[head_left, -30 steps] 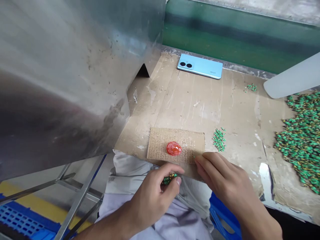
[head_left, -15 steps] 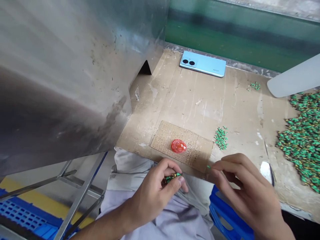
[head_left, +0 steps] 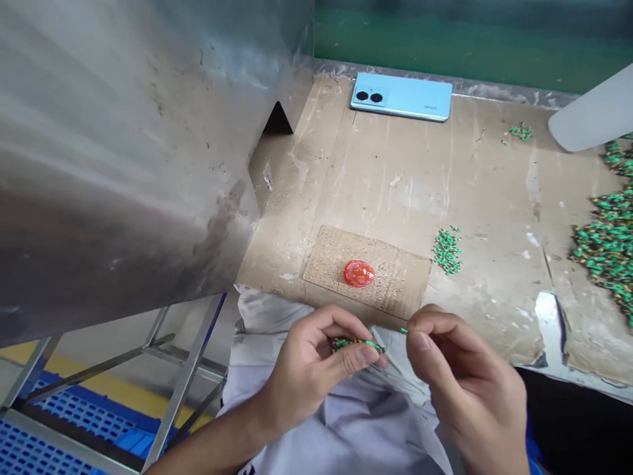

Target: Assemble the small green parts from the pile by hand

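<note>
The right hand (head_left: 467, 379) is closed at the fingertips: thumb and index finger pinch a tiny green piece (head_left: 404, 330), whose end sticks out toward the left. The left hand (head_left: 311, 366) is half curled and grips a small bunch of green-and-dark pieces (head_left: 343, 344); one of these shows its green part above the thumb tip. The two hands are near each other but apart, in front of the worktop's edge and above the light grey clothing (head_left: 346, 429) of the person.

Just beyond the hands, a rectangular cardboard piece (head_left: 329, 254) lies slantwise, its surface covered with small marks. A glossy red blob (head_left: 359, 273) sits on it, near its middle. To the right of this cardboard is a small green group (head_left: 447, 251) of similar pieces, and farther right a large heap (head_left: 610, 231), cut by the picture border. All rest on the cardboard-covered worktop (head_left: 386, 165). At its back lies a light blue smartphone (head_left: 410, 99), with the camera side up.
</note>
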Action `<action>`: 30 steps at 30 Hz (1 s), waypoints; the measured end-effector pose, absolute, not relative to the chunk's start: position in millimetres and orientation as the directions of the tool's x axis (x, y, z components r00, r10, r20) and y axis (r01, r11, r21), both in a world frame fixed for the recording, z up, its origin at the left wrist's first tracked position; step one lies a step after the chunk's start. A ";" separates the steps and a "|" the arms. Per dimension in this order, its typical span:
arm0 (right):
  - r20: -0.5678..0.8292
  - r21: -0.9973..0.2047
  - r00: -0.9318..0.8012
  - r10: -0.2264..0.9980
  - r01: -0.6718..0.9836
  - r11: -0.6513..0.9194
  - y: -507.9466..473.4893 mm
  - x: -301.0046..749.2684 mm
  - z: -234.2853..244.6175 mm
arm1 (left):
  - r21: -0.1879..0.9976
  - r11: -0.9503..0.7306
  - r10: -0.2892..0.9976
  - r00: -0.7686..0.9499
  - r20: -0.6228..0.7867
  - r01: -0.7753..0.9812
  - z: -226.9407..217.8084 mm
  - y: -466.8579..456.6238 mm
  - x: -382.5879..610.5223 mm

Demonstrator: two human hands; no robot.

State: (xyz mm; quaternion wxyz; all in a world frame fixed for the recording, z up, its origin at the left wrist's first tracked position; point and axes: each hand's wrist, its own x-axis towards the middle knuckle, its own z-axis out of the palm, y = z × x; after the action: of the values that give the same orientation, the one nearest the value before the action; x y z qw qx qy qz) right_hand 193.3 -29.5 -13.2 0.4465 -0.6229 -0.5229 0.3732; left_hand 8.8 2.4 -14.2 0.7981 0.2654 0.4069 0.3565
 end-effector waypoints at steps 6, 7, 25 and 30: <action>0.024 -0.940 0.240 0.970 0.335 -0.060 -29.9 205.4 -11.6 | 0.637 0.639 0.764 0.455 -0.458 -0.431 -18.4 1.4 6.4; -0.020 -0.955 0.239 0.971 0.281 -0.089 -31.3 203.3 -10.9 | 0.613 0.655 0.751 0.472 -0.462 -0.441 -19.4 1.9 6.7; -0.556 -0.723 -0.038 0.830 -0.470 -0.506 -30.6 186.7 -13.8 | 0.447 0.748 0.663 0.523 -0.535 -0.491 -19.6 5.0 1.5; -0.652 -0.636 -0.086 0.753 -0.477 -0.606 -24.9 191.7 -8.9 | 0.450 0.750 0.661 0.554 -0.505 -0.485 -22.6 4.8 2.6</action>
State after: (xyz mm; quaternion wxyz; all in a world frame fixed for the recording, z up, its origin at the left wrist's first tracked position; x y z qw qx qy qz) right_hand 191.7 -24.9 -8.9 0.4242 -0.5264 -0.1309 0.7251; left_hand 2.6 4.8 -22.6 0.8718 0.1300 0.3389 0.3288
